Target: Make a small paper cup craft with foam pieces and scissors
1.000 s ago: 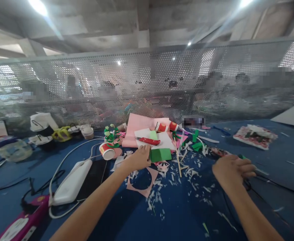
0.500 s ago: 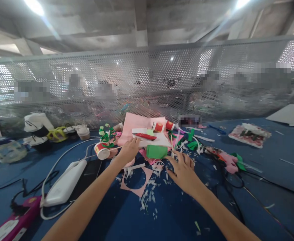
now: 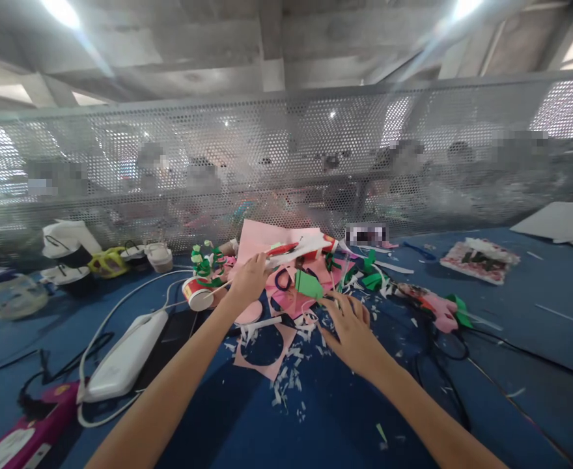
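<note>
Green paper, one piece; right hand spread beside it; left hand pinching one white sheet.

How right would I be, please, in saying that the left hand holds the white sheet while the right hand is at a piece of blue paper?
Not quite: the right hand is at green paper, not blue, as the head view shows. The left hand does hold the white sheet.
</note>
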